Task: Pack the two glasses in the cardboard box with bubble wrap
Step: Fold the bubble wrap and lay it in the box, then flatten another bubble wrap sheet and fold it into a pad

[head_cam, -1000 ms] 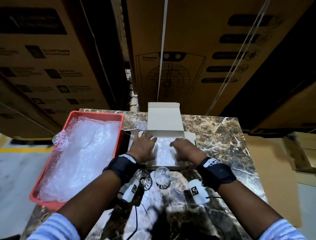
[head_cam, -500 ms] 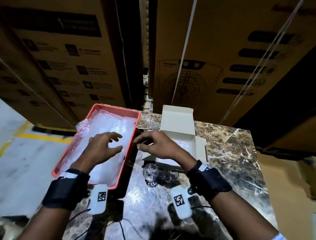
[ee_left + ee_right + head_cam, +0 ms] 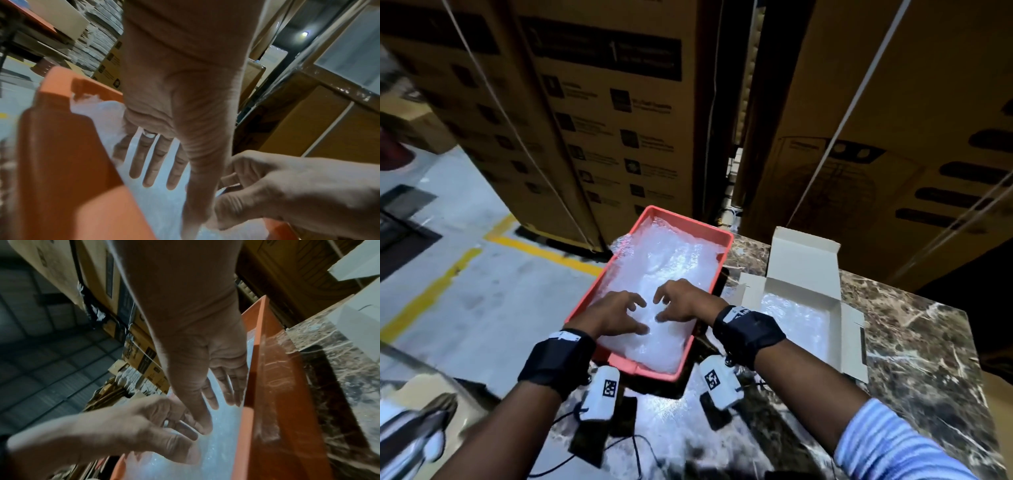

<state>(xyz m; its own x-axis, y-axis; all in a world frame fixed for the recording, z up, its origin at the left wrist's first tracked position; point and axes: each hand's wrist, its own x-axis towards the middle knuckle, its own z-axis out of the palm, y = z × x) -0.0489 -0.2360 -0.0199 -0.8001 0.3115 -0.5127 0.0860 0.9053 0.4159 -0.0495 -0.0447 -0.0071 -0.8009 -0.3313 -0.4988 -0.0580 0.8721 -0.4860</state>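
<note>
A sheet of bubble wrap (image 3: 664, 263) fills the coral tray (image 3: 643, 371) at the table's left. My left hand (image 3: 616, 313) and right hand (image 3: 678, 301) are both over its near half, fingers spread and fingertips touching the wrap. In the left wrist view the left hand (image 3: 164, 183) has straight fingers above the bubble wrap (image 3: 164, 211). The right hand (image 3: 213, 402) shows straight fingers too, thumb tip on the wrap. The white cardboard box (image 3: 804, 253) stands open to the right, its floor lined with bubble wrap (image 3: 798, 318). The two glasses are not visible in any view.
The marble table (image 3: 914, 329) carries the tray and box. Tall brown cartons (image 3: 619, 102) rise right behind it. The floor with a yellow line (image 3: 448, 274) drops away left of the tray. Black cables (image 3: 592, 442) lie on the near tabletop.
Both hands left the white box and moved left onto the bubble wrap in the tray, the left hand first. The view swung left and the glasses went out of sight.
</note>
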